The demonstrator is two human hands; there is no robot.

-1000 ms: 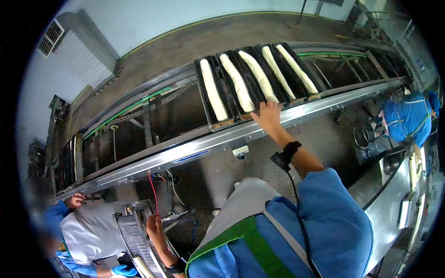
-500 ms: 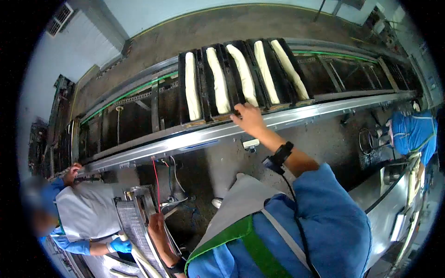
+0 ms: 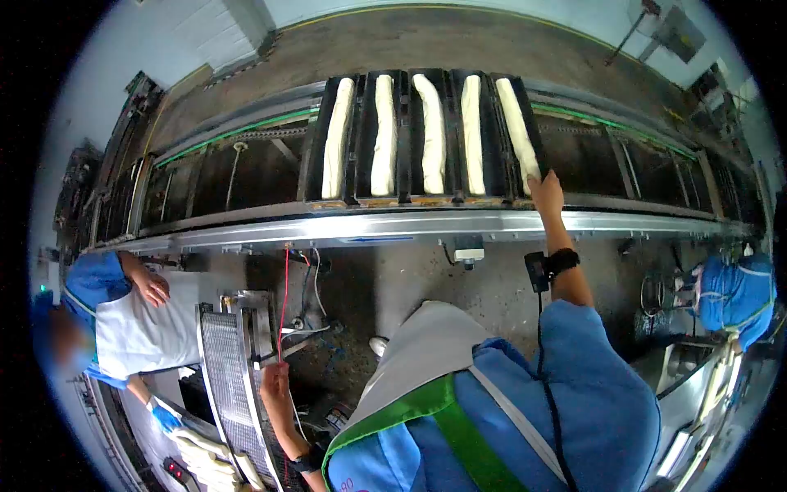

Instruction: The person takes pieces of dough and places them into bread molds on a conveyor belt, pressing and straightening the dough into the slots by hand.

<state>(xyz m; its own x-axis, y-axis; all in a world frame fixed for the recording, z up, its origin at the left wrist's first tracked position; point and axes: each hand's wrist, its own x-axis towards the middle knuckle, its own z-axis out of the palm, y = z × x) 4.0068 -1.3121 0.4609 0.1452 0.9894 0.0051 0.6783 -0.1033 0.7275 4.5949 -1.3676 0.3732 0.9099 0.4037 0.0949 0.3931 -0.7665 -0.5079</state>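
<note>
Five long dough strips lie lengthwise in a black multi-slot pan [image 3: 406, 107] on the conveyor. My right hand [image 3: 548, 195] is at the near end of the rightmost dough strip [image 3: 515, 123], with its fingertips at the pan's near right corner; whether they grip anything is too small to tell. Lower left, my left hand [image 3: 276, 381] hangs beside the mesh belt [image 3: 225, 361], its fingers curled together near a red cable [image 3: 284, 307]. What it holds, if anything, is hidden.
The conveyor's metal rail [image 3: 393, 225] runs across the view. A co-worker in a white apron [image 3: 147, 328] stands at left, a blue-gloved hand [image 3: 166, 418] near more dough strips [image 3: 205, 459]. Another person [image 3: 734, 295] is at far right, beside a metal table [image 3: 680, 410].
My right hand has moved from the middle of the pan's near edge to the rightmost strip. The view has turned. The co-worker's bare hand has come off the rail.
</note>
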